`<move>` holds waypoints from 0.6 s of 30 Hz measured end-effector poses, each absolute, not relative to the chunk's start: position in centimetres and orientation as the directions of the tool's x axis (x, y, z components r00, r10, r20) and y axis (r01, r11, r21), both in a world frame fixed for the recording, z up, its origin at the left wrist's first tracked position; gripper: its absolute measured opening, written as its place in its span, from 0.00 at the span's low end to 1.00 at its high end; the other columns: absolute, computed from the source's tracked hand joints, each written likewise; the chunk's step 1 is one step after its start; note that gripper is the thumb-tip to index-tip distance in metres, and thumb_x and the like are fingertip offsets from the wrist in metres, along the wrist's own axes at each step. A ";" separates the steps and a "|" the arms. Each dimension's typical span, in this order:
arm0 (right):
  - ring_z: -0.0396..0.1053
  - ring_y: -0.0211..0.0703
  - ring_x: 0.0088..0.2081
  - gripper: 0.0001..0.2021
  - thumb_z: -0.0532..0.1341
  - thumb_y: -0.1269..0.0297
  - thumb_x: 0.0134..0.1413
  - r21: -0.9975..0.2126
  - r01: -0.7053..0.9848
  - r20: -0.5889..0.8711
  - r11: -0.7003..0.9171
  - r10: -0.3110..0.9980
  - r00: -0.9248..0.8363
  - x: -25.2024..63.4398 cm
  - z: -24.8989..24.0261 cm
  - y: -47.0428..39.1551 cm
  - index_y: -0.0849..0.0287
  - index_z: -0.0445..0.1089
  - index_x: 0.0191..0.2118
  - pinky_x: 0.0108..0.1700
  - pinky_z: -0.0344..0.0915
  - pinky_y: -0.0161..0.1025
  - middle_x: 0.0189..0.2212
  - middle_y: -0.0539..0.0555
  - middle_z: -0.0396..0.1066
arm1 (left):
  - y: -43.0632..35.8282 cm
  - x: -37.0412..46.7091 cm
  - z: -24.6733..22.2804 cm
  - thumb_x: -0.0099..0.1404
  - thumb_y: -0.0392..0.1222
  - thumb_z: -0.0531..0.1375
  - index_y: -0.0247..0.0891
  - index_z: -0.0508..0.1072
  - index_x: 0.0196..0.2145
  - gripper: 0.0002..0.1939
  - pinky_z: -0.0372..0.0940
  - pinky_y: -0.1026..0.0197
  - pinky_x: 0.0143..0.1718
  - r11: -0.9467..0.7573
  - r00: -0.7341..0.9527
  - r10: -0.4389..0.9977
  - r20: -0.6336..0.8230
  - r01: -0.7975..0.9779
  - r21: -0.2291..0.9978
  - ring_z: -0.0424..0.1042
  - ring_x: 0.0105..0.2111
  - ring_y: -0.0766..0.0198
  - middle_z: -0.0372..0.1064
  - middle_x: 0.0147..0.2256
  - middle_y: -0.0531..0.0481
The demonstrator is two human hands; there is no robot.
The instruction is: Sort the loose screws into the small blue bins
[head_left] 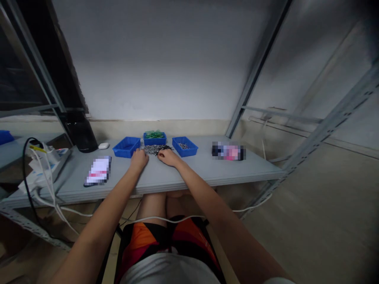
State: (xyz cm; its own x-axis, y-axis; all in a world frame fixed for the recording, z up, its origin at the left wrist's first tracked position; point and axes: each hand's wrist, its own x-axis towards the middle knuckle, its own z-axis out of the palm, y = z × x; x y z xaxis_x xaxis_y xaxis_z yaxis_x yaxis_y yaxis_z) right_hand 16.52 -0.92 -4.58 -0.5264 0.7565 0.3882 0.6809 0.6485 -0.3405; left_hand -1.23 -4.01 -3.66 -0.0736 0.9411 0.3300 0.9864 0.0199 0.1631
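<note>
A loose pile of small, thin metal and black pieces (151,149) lies on the grey tabletop; they are too small to name. My left hand (139,159) rests at the pile's left edge, fingers curled in beside a blue bin (118,152). At the pile's right side, the fingers of my right hand (169,157) are bent and pressed together by the black pieces. Whatever either hand pinches is hidden. Behind the pile stands a blue bin (154,141) of green pieces (154,134). A third blue bin (191,152), right of the pile, has small metal pieces (183,146) inside.
Phones lie to the left (99,170) and right (227,152). A white earbud case (103,146) and a black bottle (80,132) stand at the back left. A power strip (44,169) with cables sits on the left end. Metal shelf posts (257,71) frame the table (207,171).
</note>
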 end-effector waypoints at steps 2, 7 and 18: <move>0.70 0.40 0.33 0.08 0.56 0.67 0.58 -0.342 0.681 0.389 0.647 0.757 -0.524 16.5 -4.6 -0.9 0.59 0.73 0.33 0.35 0.57 0.33 0.32 0.54 0.76 | -3.9 -1.3 -3.8 0.65 0.34 0.51 0.27 0.75 0.44 0.16 0.65 0.52 0.46 0.019 -0.074 0.939 0.335 0.986 0.164 0.72 0.44 0.46 0.70 0.43 0.30; 0.70 0.40 0.34 0.08 0.56 0.68 0.58 -0.352 0.674 0.381 0.649 0.758 -0.530 16.5 -4.3 -1.1 0.60 0.73 0.33 0.36 0.58 0.33 0.32 0.54 0.76 | -3.9 -1.5 -3.8 0.63 0.27 0.49 0.28 0.75 0.42 0.17 0.65 0.55 0.44 0.010 -0.083 0.929 0.360 0.979 0.202 0.73 0.42 0.50 0.70 0.41 0.32; 0.71 0.44 0.38 0.15 0.54 0.62 0.64 -0.462 0.677 0.453 0.573 0.809 -0.375 16.8 -3.5 -1.8 0.59 0.63 0.54 0.40 0.61 0.35 0.34 0.54 0.75 | -2.8 -1.0 -3.4 0.65 0.33 0.51 0.36 0.72 0.41 0.11 0.64 0.55 0.48 -0.489 0.203 0.763 0.614 0.802 0.342 0.69 0.43 0.57 0.71 0.40 0.43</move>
